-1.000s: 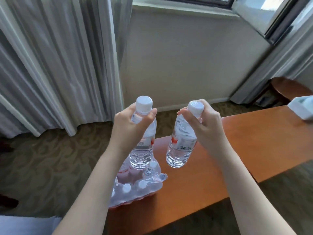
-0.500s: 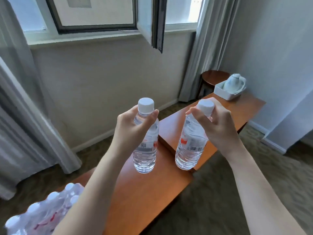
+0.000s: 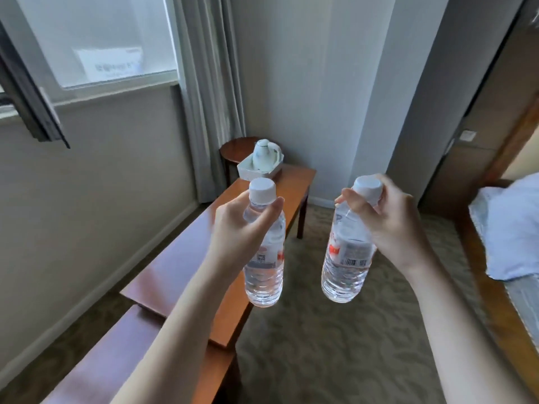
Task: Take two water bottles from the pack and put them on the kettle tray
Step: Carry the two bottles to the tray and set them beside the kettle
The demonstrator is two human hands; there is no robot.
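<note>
- the left hand (image 3: 242, 237) is nearest, its fingers (image 3: 269, 209) wrapped around the neck and shoulder of the left water bottle (image 3: 267, 269), which hangs upright in the air over the near edge of the long wooden table (image 3: 178, 263).
- the right hand (image 3: 390, 225) has its fingers (image 3: 354, 205) closed over the cap and neck of the right water bottle (image 3: 345, 263); this bottle tilts slightly and hangs over the patterned carpet (image 3: 335, 345), off the table's side.
- both bottles are clear, full, with white caps and red-and-white labels; they are apart from each other and touch nothing but the hands.
- to the right, a bed (image 3: 507, 228) with white bedding shows at the frame edge.
- at the table's far end sits the white kettle tray (image 3: 248, 170), with the white kettle (image 3: 264, 153) standing in it; the tray is well apart from both bottles.
- behind the tray stands a small round side table (image 3: 236, 147), next to the grey curtain (image 3: 210, 83) and the window (image 3: 99, 39).
</note>
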